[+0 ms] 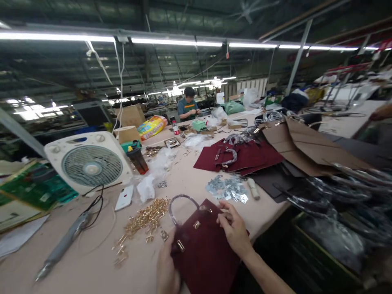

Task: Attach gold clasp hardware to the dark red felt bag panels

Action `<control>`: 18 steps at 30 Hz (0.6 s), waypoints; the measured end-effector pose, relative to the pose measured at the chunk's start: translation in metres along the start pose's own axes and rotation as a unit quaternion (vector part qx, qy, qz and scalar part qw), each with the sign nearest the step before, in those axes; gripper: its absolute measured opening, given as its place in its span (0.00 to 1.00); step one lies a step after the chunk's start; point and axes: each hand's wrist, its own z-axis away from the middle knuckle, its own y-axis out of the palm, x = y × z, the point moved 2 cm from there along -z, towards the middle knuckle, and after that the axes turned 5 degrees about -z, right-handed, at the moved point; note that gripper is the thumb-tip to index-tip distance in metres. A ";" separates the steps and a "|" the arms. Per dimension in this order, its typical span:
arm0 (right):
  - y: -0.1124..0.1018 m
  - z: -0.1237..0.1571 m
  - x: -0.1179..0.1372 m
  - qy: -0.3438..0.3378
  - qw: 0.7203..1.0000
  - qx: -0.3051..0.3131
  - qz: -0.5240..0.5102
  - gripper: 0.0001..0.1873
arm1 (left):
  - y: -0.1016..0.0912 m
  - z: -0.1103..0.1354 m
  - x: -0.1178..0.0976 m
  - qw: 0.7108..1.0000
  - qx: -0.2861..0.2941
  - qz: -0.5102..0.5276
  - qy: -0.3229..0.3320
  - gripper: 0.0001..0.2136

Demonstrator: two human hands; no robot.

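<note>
Both my hands hold a small burgundy leather handbag body (205,253) at the near edge of the pale work table (92,249). My left hand (167,265) grips its left side, low in the view. My right hand (234,228) presses its fingers on the upper right part. A curved handle wrapped in clear plastic (183,203) rises from the bag's top edge. Gold clasps or fittings show on the front. Just left of the bag lies a heap of small gold metal fittings (147,218).
A pile of silver metal fittings (228,188) and stacked burgundy panels (239,157) lie ahead. Left stand a white fan (90,163) and a grey electric screwdriver (63,245). Cardboard sheets (306,147) cover the right side, above a bin of plastic-wrapped handles (327,241). A co-worker (187,105) sits far off.
</note>
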 end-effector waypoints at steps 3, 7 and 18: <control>-0.001 0.020 0.009 -0.003 1.000 0.018 0.008 0.16 | 0.003 0.006 -0.001 1.000 0.007 -0.017 -0.001 0.12; 0.008 0.053 0.028 -0.058 0.985 0.117 0.114 0.14 | 0.000 0.005 0.001 0.999 0.045 -0.004 0.017 0.13; 0.061 0.102 0.045 -0.033 0.889 0.298 0.345 0.67 | -0.006 0.015 0.007 0.991 0.118 -0.013 0.065 0.17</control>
